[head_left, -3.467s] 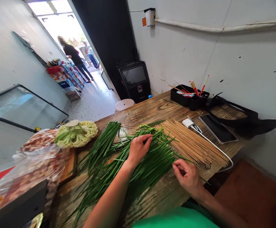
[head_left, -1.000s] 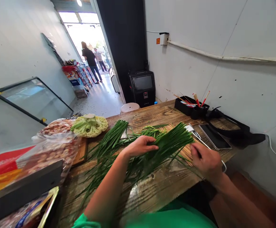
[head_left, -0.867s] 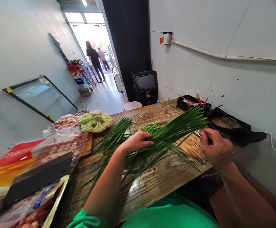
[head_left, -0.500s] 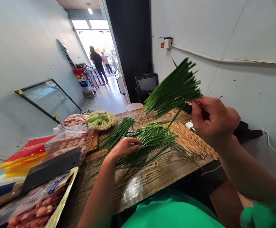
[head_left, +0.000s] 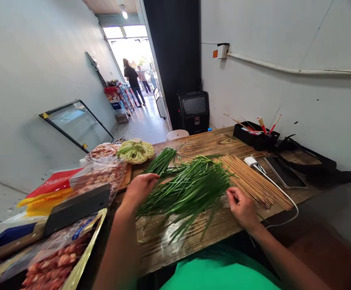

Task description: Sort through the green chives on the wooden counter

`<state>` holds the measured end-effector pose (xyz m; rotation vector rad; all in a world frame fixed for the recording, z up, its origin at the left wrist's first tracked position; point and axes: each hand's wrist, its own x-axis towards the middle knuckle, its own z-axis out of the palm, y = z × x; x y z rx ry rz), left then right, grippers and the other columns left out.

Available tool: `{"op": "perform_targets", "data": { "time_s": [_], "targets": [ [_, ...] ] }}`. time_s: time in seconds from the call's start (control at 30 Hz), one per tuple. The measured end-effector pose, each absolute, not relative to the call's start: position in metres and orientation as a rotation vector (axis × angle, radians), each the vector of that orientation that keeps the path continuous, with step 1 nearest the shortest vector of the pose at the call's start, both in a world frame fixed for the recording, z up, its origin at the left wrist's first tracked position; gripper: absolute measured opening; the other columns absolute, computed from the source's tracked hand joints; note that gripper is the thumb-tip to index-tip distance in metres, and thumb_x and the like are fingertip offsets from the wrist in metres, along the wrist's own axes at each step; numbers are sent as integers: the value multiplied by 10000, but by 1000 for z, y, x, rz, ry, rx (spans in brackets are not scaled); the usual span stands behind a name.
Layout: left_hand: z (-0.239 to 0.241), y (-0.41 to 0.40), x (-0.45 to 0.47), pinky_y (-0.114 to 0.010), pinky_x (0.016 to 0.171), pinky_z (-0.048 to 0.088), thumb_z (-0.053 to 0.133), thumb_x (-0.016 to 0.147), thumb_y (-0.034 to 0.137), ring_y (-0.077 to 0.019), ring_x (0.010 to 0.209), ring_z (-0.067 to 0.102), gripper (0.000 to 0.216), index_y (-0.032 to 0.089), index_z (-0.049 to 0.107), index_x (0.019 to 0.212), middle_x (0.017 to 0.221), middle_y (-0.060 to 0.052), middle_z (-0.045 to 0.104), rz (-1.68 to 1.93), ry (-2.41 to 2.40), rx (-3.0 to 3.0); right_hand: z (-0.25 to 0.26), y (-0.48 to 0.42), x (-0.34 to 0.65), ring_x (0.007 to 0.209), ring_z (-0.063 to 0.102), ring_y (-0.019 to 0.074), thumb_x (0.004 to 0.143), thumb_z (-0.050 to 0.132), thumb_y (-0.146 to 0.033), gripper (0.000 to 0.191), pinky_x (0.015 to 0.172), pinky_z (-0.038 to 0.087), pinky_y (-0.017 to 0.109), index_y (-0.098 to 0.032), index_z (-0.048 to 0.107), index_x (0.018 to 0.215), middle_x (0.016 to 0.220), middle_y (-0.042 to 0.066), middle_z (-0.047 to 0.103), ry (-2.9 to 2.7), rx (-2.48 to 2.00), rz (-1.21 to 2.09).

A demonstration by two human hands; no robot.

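Note:
Green chives (head_left: 175, 185) lie in a loose heap on the wooden table. Over the heap's right part is a fanned bunch of chives (head_left: 205, 187), blurred by motion. My right hand (head_left: 242, 207) pinches the right edge of this bunch between thumb and fingertips. At the heap's left side, my left hand (head_left: 140, 188) is closed with thumb and fingers together; what it may hold is hidden. A neater bundle of chives (head_left: 163, 159) rests behind the heap. Thin bamboo skewers (head_left: 254, 181) are spread just beyond my right hand.
Bagged meat (head_left: 102, 175), a cauliflower (head_left: 136, 151) and a broad cleaver (head_left: 78, 207) occupy the left. On the right are a phone (head_left: 285, 172), a white charger (head_left: 250, 162) with its cable, and a black holder (head_left: 266, 141) with pens. A person (head_left: 132, 78) stands beyond the doorway.
My right hand has come down from the raised position, bringing the bunch of chives onto the heap. My left hand has shifted left and its fingers have closed. The view has turned slightly.

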<state>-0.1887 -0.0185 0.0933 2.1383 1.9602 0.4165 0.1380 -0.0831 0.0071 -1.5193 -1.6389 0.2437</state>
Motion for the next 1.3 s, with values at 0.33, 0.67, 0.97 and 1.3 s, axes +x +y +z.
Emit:
{"op": "perform_targets", "data": {
  "time_s": [0.33,0.67,0.97,1.3],
  "targets": [
    [56,-6,-151,-237,673,393,549,734,212,-170,762,590,167,197,708,784,807,-61,675,148,1785,2274,-25,-85,152,650,689,198,876,440,-354,243,557,517,274,-184,612,847,736,69,713,-1641,-1603,260],
    [63,-3,-162,-233,642,380,543,706,142,-176,779,595,192,204,695,805,838,-49,686,-106,1817,2226,-28,-84,155,644,690,199,882,437,-354,230,544,529,274,-195,596,836,739,68,714,-1647,-1581,324],
    [139,13,-149,-373,901,376,512,837,229,-229,1024,507,206,242,715,866,1055,-76,602,582,2003,2746,-28,-85,156,628,692,197,888,426,-362,243,480,507,245,-192,596,845,719,67,715,-1638,-1589,380],
    [130,34,-117,-260,704,504,557,770,234,-128,749,616,181,126,696,815,824,-66,681,998,1080,1939,-39,-84,162,678,699,188,884,426,-405,281,558,535,239,-187,604,870,766,68,723,-1635,-1608,445]
  ]
}}
